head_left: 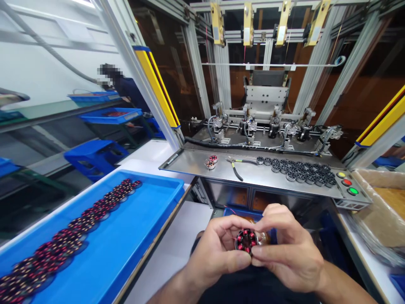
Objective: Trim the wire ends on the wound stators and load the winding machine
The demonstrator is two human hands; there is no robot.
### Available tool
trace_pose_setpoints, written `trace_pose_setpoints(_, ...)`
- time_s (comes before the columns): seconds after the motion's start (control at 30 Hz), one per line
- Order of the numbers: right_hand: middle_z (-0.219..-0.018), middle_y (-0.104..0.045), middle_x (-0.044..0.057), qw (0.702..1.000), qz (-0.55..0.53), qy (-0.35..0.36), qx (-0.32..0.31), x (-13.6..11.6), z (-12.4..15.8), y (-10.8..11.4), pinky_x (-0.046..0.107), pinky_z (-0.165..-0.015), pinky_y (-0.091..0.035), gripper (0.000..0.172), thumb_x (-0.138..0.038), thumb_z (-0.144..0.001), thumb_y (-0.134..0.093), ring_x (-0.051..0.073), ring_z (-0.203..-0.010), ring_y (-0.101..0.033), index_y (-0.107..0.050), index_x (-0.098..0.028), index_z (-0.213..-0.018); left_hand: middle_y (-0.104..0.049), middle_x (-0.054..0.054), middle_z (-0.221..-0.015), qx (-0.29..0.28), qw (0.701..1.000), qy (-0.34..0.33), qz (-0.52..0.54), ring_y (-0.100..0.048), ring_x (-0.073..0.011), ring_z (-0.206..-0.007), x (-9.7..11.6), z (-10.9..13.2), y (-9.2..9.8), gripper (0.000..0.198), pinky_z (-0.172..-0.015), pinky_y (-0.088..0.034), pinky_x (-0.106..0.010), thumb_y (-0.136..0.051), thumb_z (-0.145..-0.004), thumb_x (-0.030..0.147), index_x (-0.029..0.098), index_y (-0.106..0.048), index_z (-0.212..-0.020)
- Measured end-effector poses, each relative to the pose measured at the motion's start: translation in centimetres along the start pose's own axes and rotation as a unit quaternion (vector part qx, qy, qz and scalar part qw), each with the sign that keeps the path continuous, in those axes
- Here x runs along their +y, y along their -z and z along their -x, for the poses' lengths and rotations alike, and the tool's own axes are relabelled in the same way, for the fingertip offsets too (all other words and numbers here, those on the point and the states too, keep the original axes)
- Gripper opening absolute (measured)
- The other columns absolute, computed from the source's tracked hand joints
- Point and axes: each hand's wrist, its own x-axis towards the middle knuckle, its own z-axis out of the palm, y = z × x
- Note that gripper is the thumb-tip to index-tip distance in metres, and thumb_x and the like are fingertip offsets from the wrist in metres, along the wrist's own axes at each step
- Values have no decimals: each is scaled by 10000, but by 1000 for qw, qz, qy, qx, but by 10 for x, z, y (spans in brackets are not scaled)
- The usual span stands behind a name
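Both my hands hold one motor stator (246,241), a dark ring wound with red coils, in front of my body. My left hand (218,245) grips its left side, with the thumb along the lower edge. Fingertips of my right hand (287,245) pinch the ring from the right. A thin red wire runs near my left fingers. On the metal ledge ahead lie two wound stators (211,163) and a pair of cutters (236,168) with black and yellow handles. Farther right, many bare black stator cores (303,171) stand in rows.
To the left, a blue tray (152,202) holds long rows of wound stators. A winding machine (265,122) stands behind the ledge. Coloured push buttons (347,182) and a cardboard box (386,198) are at right. A person (126,90) is in the left background.
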Motion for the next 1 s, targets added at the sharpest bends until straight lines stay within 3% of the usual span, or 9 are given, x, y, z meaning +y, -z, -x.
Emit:
trace_pose_setpoints(0.1,-846,-691,43,995,87,21,45,-7,11,0,355,-661,-568,220,-136,-918,-681,176,-737,-638,-737,-257,-1093,-797,-70,-930,31,996,-84,-28,-758,-171,-837,-2,0,-6,377,-757,-600,-214,-928,-653,303,232,-802,-1001)
trace_pose_setpoints(0.23,-799,-705,45,989,128,13,72,-12,21,-5,368,-618,-566,308,-138,-915,-680,191,-682,-644,-709,-266,-1193,-784,-62,-1005,78,955,-246,-146,-756,-179,-932,-8,1,-12,408,-823,-604,-212,-911,-673,203,271,-794,-1058)
trace_pose_setpoints(0.33,-785,-686,51,985,114,-7,126,-15,25,-19,351,-592,-555,271,-104,-951,-600,175,-655,-626,-698,-225,-1173,-781,-70,-1019,106,928,-297,-200,-755,-191,-955,-11,3,-13,439,-806,-614,-215,-909,-670,182,272,-783,-1081)
trace_pose_setpoints(0.47,-742,-623,41,977,50,-105,176,-19,27,-37,307,-563,-546,131,-164,-993,-555,162,-650,-609,-678,-206,-987,-774,-64,-1035,131,911,-322,-222,-753,-198,-953,-18,4,-13,444,-794,-633,-246,-906,-668,167,292,-777,-1075)
trace_pose_setpoints(0.57,-687,-593,26,970,19,-159,185,-20,26,-41,261,-524,-513,180,-225,-1009,-555,147,-618,-586,-640,-195,-854,-757,-41,-1083,152,921,-305,-189,-755,-185,-960,-26,5,-14,439,-779,-631,-222,-899,-676,153,317,-771,-1062)
trace_pose_setpoints(0.7,-672,-596,21,972,13,-151,178,-15,22,-36,258,-555,-509,219,-248,-1016,-548,146,-628,-581,-632,-189,-823,-741,-69,-1156,138,959,-217,-120,-750,-211,-993,-29,7,-10,595,-845,-615,-244,-939,-635,302,303,-717,-1188)
trace_pose_setpoints(0.77,-688,-602,19,977,11,-144,157,-11,21,-31,253,-570,-513,208,-240,-1017,-546,142,-636,-588,-631,-188,-834,-746,-67,-1054,115,974,-156,-114,-736,-186,-933,-25,8,-4,663,-810,-595,-209,-918,-651,414,270,-678,-1252)
trace_pose_setpoints(0.87,-696,-608,21,982,7,-142,127,-7,20,-25,254,-576,-514,206,-223,-1014,-540,142,-639,-594,-629,-187,-832,-702,-32,-817,53,990,-65,-112,-642,-99,-660,-19,10,4,547,-618,-529,-156,-818,-749,524,200,-700,-1174)
trace_pose_setpoints(1.0,-706,-614,29,983,8,-156,93,-5,20,-19,265,-576,-518,193,-204,-1003,-544,153,-650,-605,-645,-186,-840,-645,-11,-649,30,996,-6,-87,-574,-82,-539,-17,10,9,449,-523,-458,-160,-739,-835,530,153,-721,-1078)
